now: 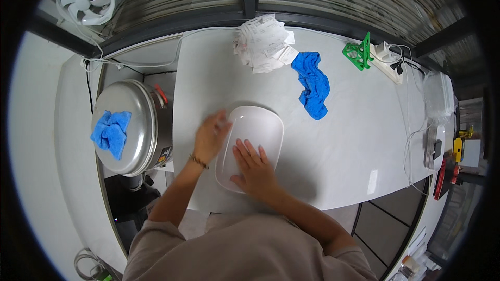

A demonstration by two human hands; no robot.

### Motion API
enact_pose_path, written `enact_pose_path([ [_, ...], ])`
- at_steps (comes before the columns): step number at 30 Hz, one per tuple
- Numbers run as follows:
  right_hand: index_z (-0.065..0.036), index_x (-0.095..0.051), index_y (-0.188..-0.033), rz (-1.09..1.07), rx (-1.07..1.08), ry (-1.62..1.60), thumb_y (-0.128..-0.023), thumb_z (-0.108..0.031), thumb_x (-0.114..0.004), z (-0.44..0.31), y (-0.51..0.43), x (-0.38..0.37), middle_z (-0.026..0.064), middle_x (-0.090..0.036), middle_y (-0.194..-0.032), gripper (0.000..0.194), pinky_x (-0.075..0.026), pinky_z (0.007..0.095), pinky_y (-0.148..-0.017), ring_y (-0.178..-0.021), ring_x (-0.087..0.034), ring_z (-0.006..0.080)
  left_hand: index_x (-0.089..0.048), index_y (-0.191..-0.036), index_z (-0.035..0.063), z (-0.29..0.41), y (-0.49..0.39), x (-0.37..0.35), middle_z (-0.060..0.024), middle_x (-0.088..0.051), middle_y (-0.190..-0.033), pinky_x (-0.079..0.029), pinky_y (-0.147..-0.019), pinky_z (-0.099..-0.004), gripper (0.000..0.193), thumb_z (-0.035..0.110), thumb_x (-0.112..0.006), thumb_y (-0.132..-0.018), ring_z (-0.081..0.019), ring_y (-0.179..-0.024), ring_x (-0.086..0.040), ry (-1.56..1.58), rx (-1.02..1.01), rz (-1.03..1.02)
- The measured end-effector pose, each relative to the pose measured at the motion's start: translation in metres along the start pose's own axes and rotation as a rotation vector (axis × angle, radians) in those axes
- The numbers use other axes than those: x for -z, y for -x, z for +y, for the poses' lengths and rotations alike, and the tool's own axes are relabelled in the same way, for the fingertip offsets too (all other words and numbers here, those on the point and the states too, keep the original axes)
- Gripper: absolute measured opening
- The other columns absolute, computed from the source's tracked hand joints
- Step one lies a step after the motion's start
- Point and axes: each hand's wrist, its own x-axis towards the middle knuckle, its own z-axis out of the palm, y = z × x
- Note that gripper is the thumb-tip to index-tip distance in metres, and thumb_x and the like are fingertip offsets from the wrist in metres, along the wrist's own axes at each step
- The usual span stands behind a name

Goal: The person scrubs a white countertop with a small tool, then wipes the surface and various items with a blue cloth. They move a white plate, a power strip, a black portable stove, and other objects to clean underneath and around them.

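A white rectangular plate (259, 125) with rounded corners and a raised rim lies on the white tabletop (347, 144) before me. Over its inner surface my right hand (256, 168) is spread flat with the fingers apart, and nothing is in it. Beside the plate's left rim is my left hand (213, 134), slightly blurred, with a beaded bracelet on the wrist. Its fingers are apart and hold nothing; whether it touches the rim I cannot tell. A crumpled blue cloth (313, 86) rests on the table to the right, beyond the plate.
A stack of printed paper slips (259, 43) is at the back. Further right stand a green plastic stand (359, 52) and a power strip (386, 64) with cables. On the left, a large metal pot (134, 125) carries another blue cloth (111, 132). Stacked plates (431, 148) stand far right.
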Motion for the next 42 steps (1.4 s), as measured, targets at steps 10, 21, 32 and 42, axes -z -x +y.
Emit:
enact_pose_path([
  [10,0.008,-0.039,-0.136,0.039,0.085,0.004,-0.089,-0.029,-0.061,-0.021,0.009,-0.017,0.0217,-0.034,-0.148,0.065,-0.027,0.0440,-0.112,-0.138,-0.032,0.0338,-0.063,-0.086,0.0000,-0.035,0.040,-0.034,-0.0031,-0.050,-0.060,-0.037,-0.054,-0.0299,0.026,0.026,-0.061,-0.090,-0.0106,-0.056,-0.042,0.230,0.089,0.063],
  [21,0.000,-0.064,-0.115,0.216,-0.288,-0.713,-0.093,-0.010,-0.058,-0.018,0.059,0.050,0.0058,-0.067,-0.103,0.024,-0.050,0.0273,-0.076,-0.085,-0.059,0.0125,-0.057,-0.080,-0.0013,-0.022,0.042,-0.027,-0.0146,-0.057,-0.069,-0.042,-0.056,-0.0367,0.026,0.022,-0.060,-0.090,-0.0259,-0.058,-0.052,0.128,-0.103,0.339],
  [32,0.002,-0.057,-0.123,0.534,-0.582,-1.523,-0.085,0.008,-0.048,0.008,0.081,0.107,0.0062,-0.061,-0.107,0.040,-0.047,0.0236,-0.071,-0.074,-0.055,0.0104,-0.067,-0.096,0.0016,-0.079,0.161,0.086,-0.0027,-0.067,-0.089,-0.047,-0.070,-0.0228,0.024,0.025,-0.060,-0.094,-0.0088,-0.076,-0.059,0.992,0.201,0.595],
  [42,-0.002,-0.060,-0.120,-0.384,-0.484,-1.425,-0.093,-0.007,-0.054,-0.056,0.047,0.025,0.0065,-0.063,-0.097,0.028,-0.051,0.0254,-0.073,-0.080,-0.060,0.0121,-0.059,-0.115,-0.0020,-0.117,0.390,0.061,-0.0084,-0.064,-0.110,-0.049,-0.085,-0.0303,0.032,0.023,-0.059,-0.094,-0.0171,-0.097,-0.060,1.095,0.417,1.302],
])
